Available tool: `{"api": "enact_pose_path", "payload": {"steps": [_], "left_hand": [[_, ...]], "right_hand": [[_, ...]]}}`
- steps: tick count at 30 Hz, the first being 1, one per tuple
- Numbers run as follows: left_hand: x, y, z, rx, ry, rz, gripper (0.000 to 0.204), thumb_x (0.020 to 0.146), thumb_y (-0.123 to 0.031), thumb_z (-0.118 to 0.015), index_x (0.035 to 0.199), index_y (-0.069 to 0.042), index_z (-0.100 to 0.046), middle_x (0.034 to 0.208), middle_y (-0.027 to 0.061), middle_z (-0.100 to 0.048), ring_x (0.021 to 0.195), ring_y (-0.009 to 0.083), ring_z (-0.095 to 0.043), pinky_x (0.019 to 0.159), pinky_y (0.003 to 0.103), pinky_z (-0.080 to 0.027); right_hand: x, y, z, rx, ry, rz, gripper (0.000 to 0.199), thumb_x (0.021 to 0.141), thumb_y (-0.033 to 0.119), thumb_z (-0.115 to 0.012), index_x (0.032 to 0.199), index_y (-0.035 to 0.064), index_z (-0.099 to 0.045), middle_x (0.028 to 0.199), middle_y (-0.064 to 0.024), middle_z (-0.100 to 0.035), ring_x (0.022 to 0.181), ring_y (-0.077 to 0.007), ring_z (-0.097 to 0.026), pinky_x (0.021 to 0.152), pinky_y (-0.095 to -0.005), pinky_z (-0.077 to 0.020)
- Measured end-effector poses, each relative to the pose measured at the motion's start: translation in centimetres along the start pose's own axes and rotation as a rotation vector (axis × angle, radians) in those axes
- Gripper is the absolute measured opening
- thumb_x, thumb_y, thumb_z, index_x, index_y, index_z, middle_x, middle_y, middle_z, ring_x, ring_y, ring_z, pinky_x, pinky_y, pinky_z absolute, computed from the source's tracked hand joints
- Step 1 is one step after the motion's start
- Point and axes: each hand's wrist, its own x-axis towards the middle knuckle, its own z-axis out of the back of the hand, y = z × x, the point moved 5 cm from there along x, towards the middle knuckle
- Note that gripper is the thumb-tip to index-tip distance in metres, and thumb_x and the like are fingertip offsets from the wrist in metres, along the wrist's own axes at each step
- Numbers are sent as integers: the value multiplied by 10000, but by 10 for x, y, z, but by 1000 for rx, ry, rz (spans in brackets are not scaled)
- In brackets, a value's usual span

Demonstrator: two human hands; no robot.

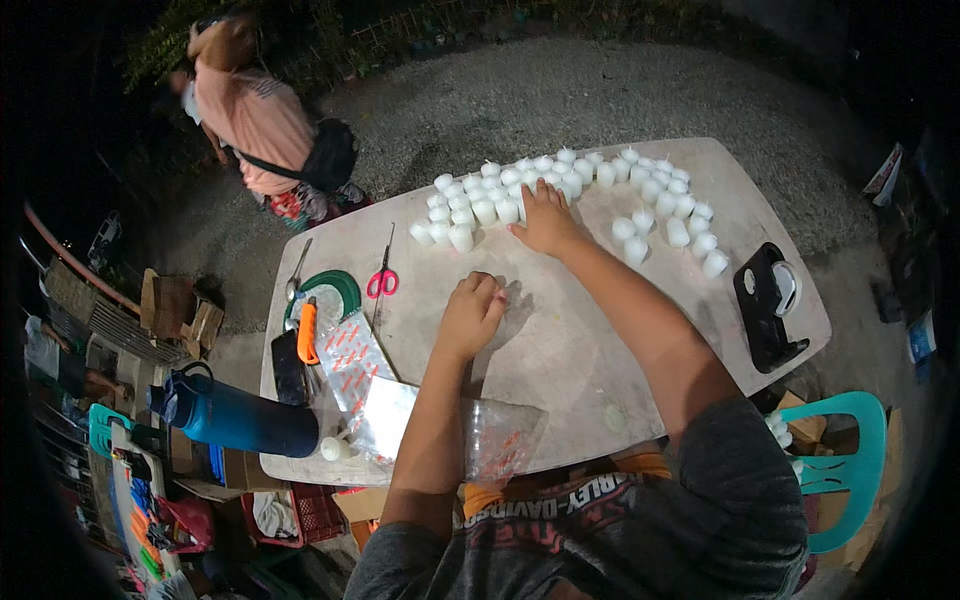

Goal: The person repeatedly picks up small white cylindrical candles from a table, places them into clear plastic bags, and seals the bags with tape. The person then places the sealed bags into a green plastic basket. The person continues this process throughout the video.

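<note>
Many short white candles [463, 238] with wicks stand in a curved band along the far side of the pale table [560, 390]. My right hand [548, 218] reaches to the middle of this band, fingers spread and fingertips at the candles; whether it grips one is not visible. My left hand [474, 312] is nearer to me over the bare tabletop, its fingers curled in, and what they may hold is hidden. A smaller group of candles [635, 250] stands to the right of my right hand. Clear plastic bags with red print [350, 360] lie left of my left forearm.
On the left are pink-handled scissors [382, 283], an orange cutter [307, 335], green tape [345, 287], a spoon [297, 270], a phone [289, 368] and a blue bottle [245, 417]. A black tape dispenser [765, 315] sits right. A person [265, 125] stands beyond the table.
</note>
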Motion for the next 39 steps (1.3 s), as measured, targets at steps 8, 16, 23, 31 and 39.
{"api": "enact_pose_path", "payload": {"steps": [8,16,23,31,39], "left_hand": [[-21,1,22,-69,-101,117,853,503,-353,-803,1197,30,-487,1124,216,-564,1076,350,-520,926,403,-409],[-18,-5,17,-160,-68,106,833,511,-351,-802,1218,-46,-484,1116,144,-570,1111,324,-503,1067,495,-204],[-11,-26,6,-121,14,-26,889,504,-363,-809,1272,-95,-450,1198,113,-516,1184,279,-451,1080,547,-132],[-21,-43,8,60,-56,-83,908,533,-414,-826,1300,-114,-443,1204,127,-484,1176,311,-443,1043,525,-242],[-19,-48,11,97,-127,-71,891,544,-383,-830,1304,-119,-449,1134,142,-488,1074,344,-471,942,431,-362]], "right_hand": [[-12,3,16,-138,-147,175,465,741,372,-682,1087,94,-546,1096,-130,-490,1062,-295,-443,946,-423,-352],[-91,5,48,366,400,108,448,746,204,-707,1120,64,-505,1011,-118,-618,952,-295,-569,791,-390,-465],[-130,3,44,517,214,351,398,740,118,-721,1093,75,-543,945,-87,-646,831,-192,-610,779,-342,-471],[-131,0,50,699,634,109,204,841,225,-624,993,91,-600,827,-13,-628,700,-120,-567,643,-273,-465],[-124,-25,23,1364,453,-262,160,850,180,-553,974,82,-528,942,-26,-547,798,-125,-527,698,-287,-449]]}}
